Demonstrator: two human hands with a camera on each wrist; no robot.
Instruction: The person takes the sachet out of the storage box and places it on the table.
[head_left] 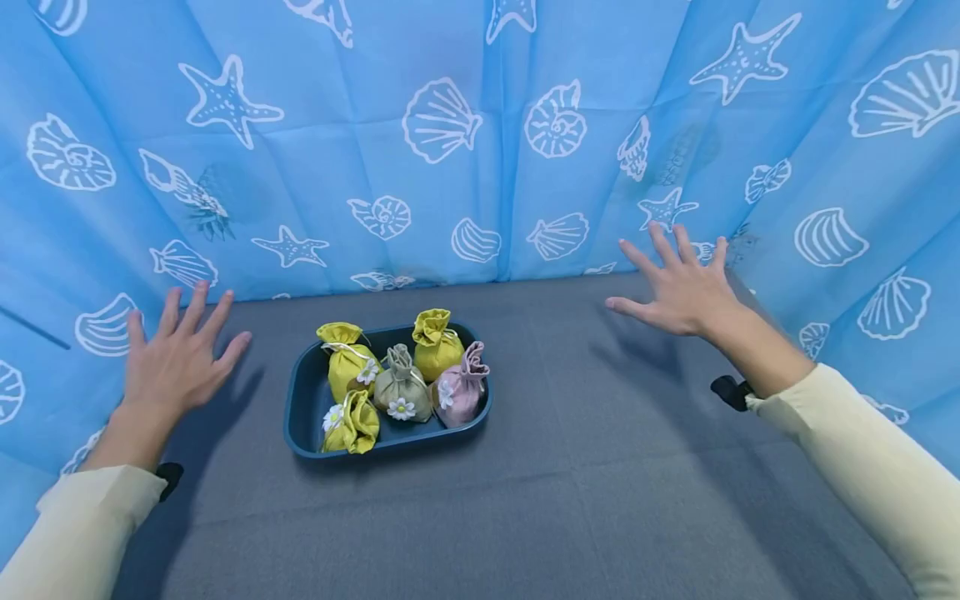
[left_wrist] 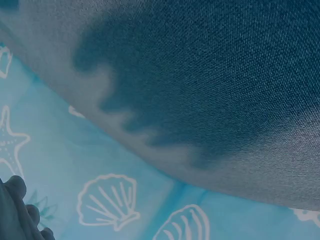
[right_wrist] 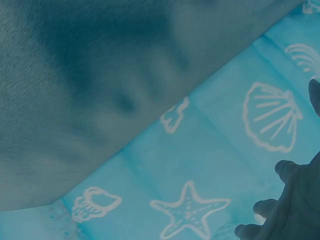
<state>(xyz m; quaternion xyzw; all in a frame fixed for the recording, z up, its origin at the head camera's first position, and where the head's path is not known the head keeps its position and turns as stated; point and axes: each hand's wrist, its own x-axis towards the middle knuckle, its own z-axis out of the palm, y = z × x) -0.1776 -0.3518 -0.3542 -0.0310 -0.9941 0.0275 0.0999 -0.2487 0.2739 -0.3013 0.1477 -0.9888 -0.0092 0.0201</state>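
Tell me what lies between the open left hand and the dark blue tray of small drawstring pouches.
Only bare grey cloth tabletop, shadowed by the left hand, up to the dark blue tray; the head view shows it.

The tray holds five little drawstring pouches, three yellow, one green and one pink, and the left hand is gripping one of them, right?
Not quite. The head view shows the left hand spread open over the table, holding nothing. The tray does hold those five pouches.
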